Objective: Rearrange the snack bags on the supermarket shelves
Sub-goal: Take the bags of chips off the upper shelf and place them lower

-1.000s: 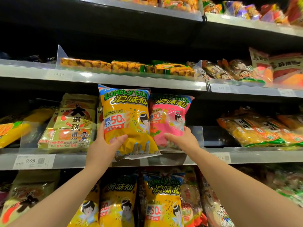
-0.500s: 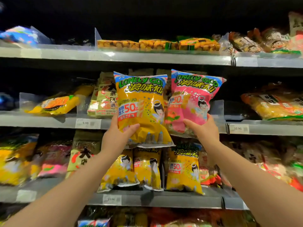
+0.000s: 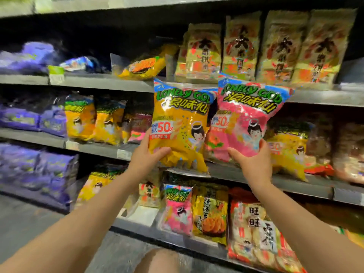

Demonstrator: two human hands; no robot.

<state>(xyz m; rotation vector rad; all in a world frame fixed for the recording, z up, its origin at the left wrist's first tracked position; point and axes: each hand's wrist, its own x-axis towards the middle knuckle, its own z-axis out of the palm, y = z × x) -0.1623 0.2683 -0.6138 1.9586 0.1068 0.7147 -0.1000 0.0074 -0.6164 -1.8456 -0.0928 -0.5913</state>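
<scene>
**Two bags in the air, each held only by its bottom edge**

The left hand point(image 3: 145, 156) grasps the yellow bag point(image 3: 181, 131) low down, with the thumb across the front and the other fingers hidden behind the pack. The right hand point(image 3: 254, 164) grasps the pink bag point(image 3: 246, 119) the same way, its fingers point(image 3: 263, 143) curled round the lower right corner. Both bags stand upright above the fingers, out in front of the middle shelf point(image 3: 295, 186) and not resting on it. Their inner edges overlap, with the yellow one in front.

The likeliest trouble is a slip. These are puffed, glossy packs and each is pinched only at the bottom, so most of the bag stands above the fingers. A quick tilt could make one fold over or slide out and drop to the floor. Squeezing harder to stop that would probably crush the snacks inside.

The second risk is collision. Just right of the right fingers a yellow pack point(image 3: 287, 146) leans at the shelf front. Below the fingers, on the lower shelf, a small pink pack point(image 3: 178, 207) and its neighbours stand close to the lip. Swinging either held bag down or sideways could knock one of these off. Above the fingers a row of gold packs point(image 3: 242, 48) stands at the front of the upper shelf, so lifting could catch them too.

Last, the view is blurred and the slots behind the held bags are hidden, so I cannot tell whether there is room for them. Pushing into a full slot would topple the stock behind.
</scene>
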